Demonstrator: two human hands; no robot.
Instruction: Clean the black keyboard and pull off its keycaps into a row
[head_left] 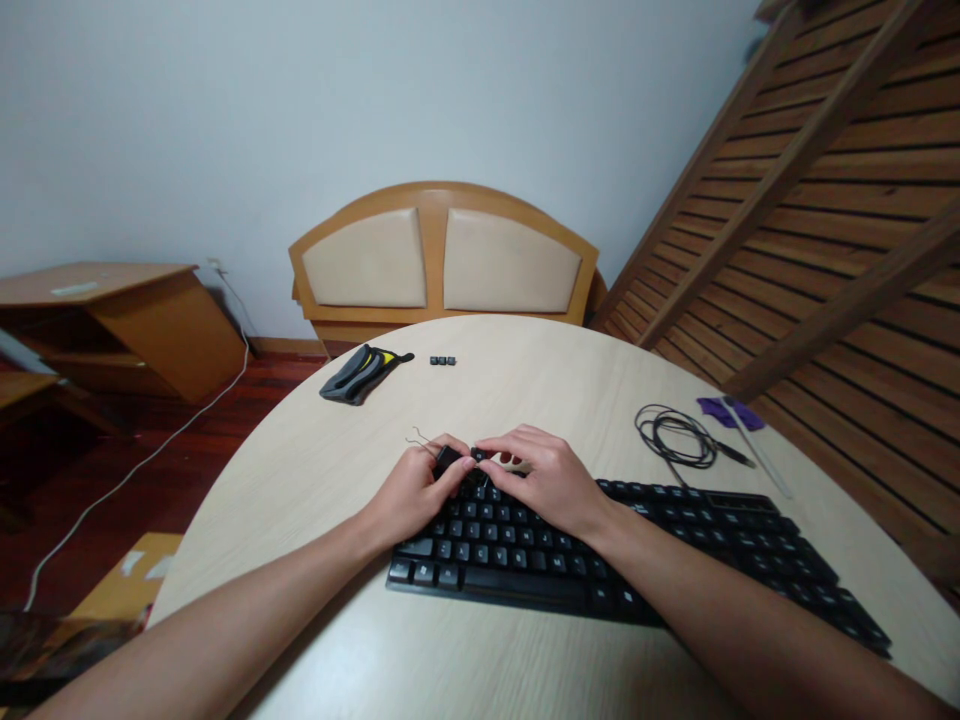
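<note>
Over the upper left of a black keyboard (517, 590), both hands meet close together. My left hand (412, 490) is closed around a wire keycap puller (448, 456); its dark body shows between the fingers, and thin wires stick out to the upper left. My right hand (544, 475) pinches a small black keycap (478, 455) between thumb and fingertips, right beside my left thumb. The keys directly under the fingers are partly hidden. Farther back, three loose keycaps (442, 360) sit in a short row on the table.
A grey and yellow pouch (358, 375) lies at the back left of the round table (300, 520). On the right are a coiled black cable (679, 440), a purple cloth (739, 412) and a thin pale stick (761, 455). Behind stands a wooden headboard (435, 250).
</note>
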